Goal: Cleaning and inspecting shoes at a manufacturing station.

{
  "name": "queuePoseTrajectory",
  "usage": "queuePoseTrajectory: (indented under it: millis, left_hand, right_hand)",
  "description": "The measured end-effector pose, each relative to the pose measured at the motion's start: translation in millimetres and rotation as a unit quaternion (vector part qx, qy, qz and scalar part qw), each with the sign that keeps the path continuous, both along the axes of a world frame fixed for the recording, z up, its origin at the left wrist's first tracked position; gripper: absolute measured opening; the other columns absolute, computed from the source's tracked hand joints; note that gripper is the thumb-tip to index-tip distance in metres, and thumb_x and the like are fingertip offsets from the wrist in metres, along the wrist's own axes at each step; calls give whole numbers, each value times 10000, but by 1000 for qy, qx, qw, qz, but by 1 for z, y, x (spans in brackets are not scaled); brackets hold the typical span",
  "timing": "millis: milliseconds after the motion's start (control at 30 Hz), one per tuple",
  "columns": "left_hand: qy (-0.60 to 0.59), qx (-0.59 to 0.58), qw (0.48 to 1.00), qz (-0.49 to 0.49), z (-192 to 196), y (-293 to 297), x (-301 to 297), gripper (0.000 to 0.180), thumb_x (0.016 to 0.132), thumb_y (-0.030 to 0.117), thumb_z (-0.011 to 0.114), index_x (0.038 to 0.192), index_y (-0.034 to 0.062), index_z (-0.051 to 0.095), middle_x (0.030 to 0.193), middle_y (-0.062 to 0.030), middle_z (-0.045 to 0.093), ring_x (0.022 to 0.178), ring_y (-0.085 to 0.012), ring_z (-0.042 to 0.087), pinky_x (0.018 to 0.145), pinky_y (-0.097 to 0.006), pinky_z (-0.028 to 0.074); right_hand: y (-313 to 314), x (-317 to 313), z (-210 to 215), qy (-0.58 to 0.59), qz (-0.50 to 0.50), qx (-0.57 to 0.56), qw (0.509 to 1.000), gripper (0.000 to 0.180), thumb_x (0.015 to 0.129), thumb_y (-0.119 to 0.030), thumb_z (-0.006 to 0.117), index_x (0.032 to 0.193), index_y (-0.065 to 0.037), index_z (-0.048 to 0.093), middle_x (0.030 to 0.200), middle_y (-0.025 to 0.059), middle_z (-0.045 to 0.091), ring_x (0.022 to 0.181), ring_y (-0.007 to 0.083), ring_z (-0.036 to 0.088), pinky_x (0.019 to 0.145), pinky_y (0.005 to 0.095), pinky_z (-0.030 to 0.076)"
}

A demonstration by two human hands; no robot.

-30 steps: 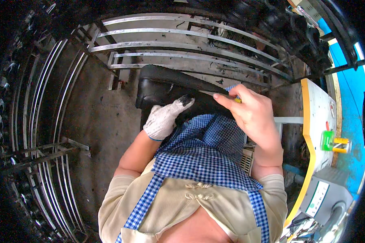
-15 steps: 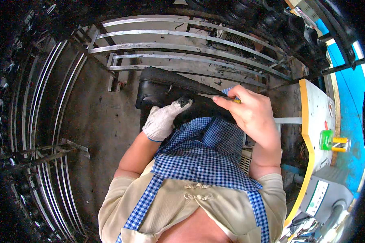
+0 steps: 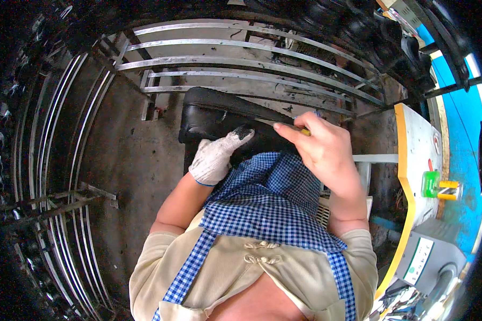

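Observation:
A black boot (image 3: 214, 115) lies across my lap, just past the edge of my blue checked apron (image 3: 267, 203). My left hand (image 3: 217, 155), in a white glove with a dirty fingertip, presses down on the boot. My bare right hand (image 3: 318, 147) is closed around a thin tool (image 3: 273, 123) with a yellow handle and a metal blade. The blade rests against the boot's upper edge.
Curved metal rack rails (image 3: 241, 61) run ahead and down the left side over a grey concrete floor (image 3: 128, 160). More dark boots (image 3: 391, 37) sit on the rack at the upper right. A white and yellow machine panel (image 3: 417, 155) with a green part stands at the right.
My left hand has shifted slightly along the boot. My right hand holds the tool in nearly the same place.

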State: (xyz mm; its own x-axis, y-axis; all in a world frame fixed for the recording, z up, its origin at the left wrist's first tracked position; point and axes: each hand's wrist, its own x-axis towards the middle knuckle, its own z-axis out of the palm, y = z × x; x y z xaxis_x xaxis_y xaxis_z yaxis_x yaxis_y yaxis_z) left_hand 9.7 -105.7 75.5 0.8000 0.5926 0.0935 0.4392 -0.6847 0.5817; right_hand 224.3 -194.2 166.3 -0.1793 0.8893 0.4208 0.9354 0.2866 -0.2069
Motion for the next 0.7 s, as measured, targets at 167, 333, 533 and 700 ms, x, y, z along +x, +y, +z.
queuePoseTrajectory:
  millis: [167,333,533,700]
  left_hand:
    - [40,-5,999,18,2,-1,1,686,655,-59,534,1293,193,513,1280,-120,544,1168,-262,531,859,-394,446]
    - [123,-23,991,41,17,-2,4,690,665,-57,528,1303,206,500,1296,-110,533,1180,-249,526,867,-398,438]
    - [82,-19,996,16,5,-2,2,718,690,-57,493,1341,243,454,1344,-84,496,1212,-220,502,839,-438,426]
    - [131,-8,991,26,18,-2,1,708,693,-52,487,1341,233,457,1334,-87,504,1204,-224,508,831,-412,440]
  right_hand:
    - [2,-3,-2,9,-7,0,1000,336,682,-9,658,973,-170,707,794,55,546,606,202,583,522,299,476]
    - [-5,2,3,4,-9,-20,1000,329,688,-16,662,974,-173,708,795,50,544,613,195,585,523,296,477]
    - [3,-6,-7,-28,-15,15,999,345,676,-14,675,979,-176,708,819,41,563,616,188,586,527,295,479]
    - [-4,1,-5,7,-26,10,1000,329,679,-22,674,972,-169,706,822,46,563,623,187,588,525,299,477]
